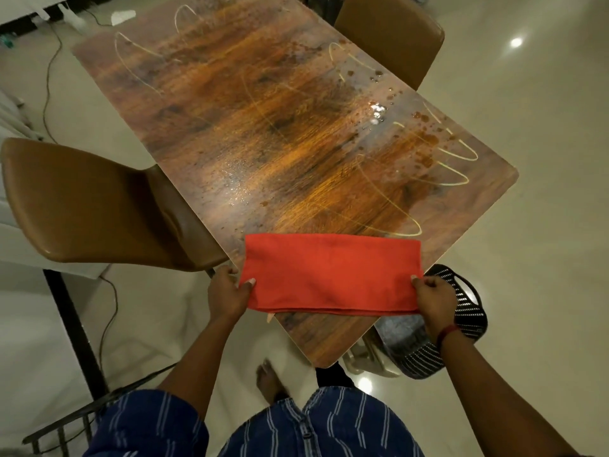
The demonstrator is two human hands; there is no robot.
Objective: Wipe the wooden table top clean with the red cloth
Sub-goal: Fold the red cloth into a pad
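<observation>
the folded red cloth [333, 275] covers a strip of the glossy wooden table top [263, 127] near its closest corner, and hides most fingers of the left hand [227, 291] and the right hand [433, 296]; only the thumbs show on top. the table's far end is cut off by the upper edge. the tan moulded chair [392, 34] beyond it shows only its backrest. the black perforated plastic chair [461, 311] sits partly behind the right forearm and under the table. the bare foot [268, 379] is blurred.
</observation>
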